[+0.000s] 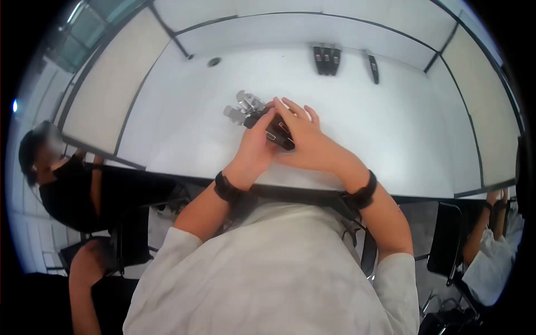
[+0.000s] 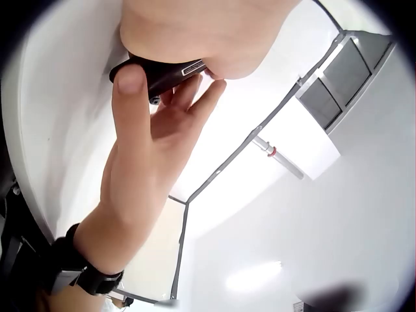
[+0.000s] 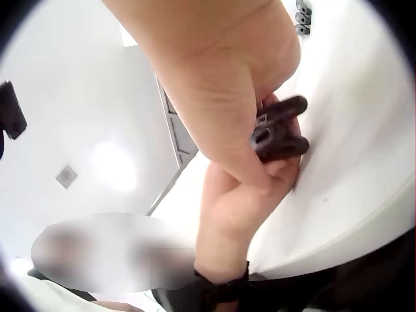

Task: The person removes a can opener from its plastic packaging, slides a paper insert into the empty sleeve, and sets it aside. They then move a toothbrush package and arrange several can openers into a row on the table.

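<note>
Two black-handled tools (image 1: 286, 140) with bright metal heads (image 1: 245, 106) lie side by side between both hands, low over the white table. My left hand (image 1: 254, 153) holds them from the left, thumb along the handles. From the right, my right hand (image 1: 312, 145) grips them too; in the left wrist view its thumb (image 2: 130, 81) presses the end of a black handle (image 2: 166, 73). The right wrist view shows two rounded handle ends (image 3: 289, 146) sticking out between the palms. The metal heads point away to the far left, and the fingers partly cover the handles.
Three similar tools (image 1: 327, 60) stand in a row at the table's back, with a single one (image 1: 373, 68) to their right. A round grommet (image 1: 214, 62) is at the back left. Pale partitions (image 1: 385, 53) enclose the white table (image 1: 184, 128). People sit on both sides.
</note>
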{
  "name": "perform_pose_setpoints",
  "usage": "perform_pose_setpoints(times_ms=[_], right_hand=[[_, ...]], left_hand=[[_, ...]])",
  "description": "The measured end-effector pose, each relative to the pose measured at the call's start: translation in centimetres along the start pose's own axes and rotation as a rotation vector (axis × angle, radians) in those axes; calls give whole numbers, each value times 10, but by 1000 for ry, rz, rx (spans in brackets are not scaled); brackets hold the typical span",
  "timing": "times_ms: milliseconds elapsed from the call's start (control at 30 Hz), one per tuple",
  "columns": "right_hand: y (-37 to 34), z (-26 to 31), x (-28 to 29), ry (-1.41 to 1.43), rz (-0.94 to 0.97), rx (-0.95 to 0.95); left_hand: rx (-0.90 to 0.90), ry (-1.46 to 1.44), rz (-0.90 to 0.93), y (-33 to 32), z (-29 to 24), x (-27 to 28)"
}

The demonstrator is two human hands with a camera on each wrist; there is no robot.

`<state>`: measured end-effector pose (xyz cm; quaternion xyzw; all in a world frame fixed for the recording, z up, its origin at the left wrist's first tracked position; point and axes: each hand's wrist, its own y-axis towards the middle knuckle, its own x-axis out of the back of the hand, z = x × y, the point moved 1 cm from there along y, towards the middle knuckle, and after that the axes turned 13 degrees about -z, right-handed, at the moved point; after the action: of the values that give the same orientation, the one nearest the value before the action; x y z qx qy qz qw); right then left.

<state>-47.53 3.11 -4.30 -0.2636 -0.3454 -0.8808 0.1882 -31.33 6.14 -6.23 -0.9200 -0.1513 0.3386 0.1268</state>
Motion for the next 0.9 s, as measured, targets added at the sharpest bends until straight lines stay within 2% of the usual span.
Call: perform_pose_setpoints(times_ms=[67,100,167,200,233,300,333,400,433,467,500,567,633,700,733,833,867,900], right_hand=[[1,4,17,90,123,47],[1,2,22,83,64,67],[-4,-6,31,67,-61,92],[-5,-18,36,55,-137,52],[-6,-31,40,43,-214,7],[-10,-54,52,33,-348,-115],[-10,-66,55,-63,-424,-110],[-10,-78,60,-15,-478,-196],[-9,-83,61,9,-510,-242],[-8,-87,60,45,-554,-246],[-8,-90,59,76,-550,-261],[-8,-95,57,136,-549,-293],[-7,-94,55,147,-547,-282],[-10,-94,56,146,-543,-291],[-10,-95,55,147,-537,-303],[-11,-98,54,174,-533,-316],[-11,-98,54,180,-529,-332],[-11,-98,53,186,-524,-348]], left_hand=[[-44,61,54,-17,-16,8],[-65,93,85,-25,-24,13],[-275,226,61,-36,-41,42],[-325,254,69,-44,-53,57],[-315,165,32,-56,-62,71],[-363,249,146,-83,-93,112],[-345,212,127,-102,-108,129],[-481,365,153,-135,-139,165],[-543,349,191,-140,-153,197],[-504,250,284,-139,-170,234],[-557,149,368,-138,-182,262],[-608,-6,418,-137,-202,307],[-586,-25,459,-140,-203,325],[-608,-23,405,-139,-198,343],[-559,-84,439,-140,-196,348],[-546,-182,124,-148,-206,379],[-522,-95,-46,-150,-214,359],[-613,57,-805,-146,-217,342]])
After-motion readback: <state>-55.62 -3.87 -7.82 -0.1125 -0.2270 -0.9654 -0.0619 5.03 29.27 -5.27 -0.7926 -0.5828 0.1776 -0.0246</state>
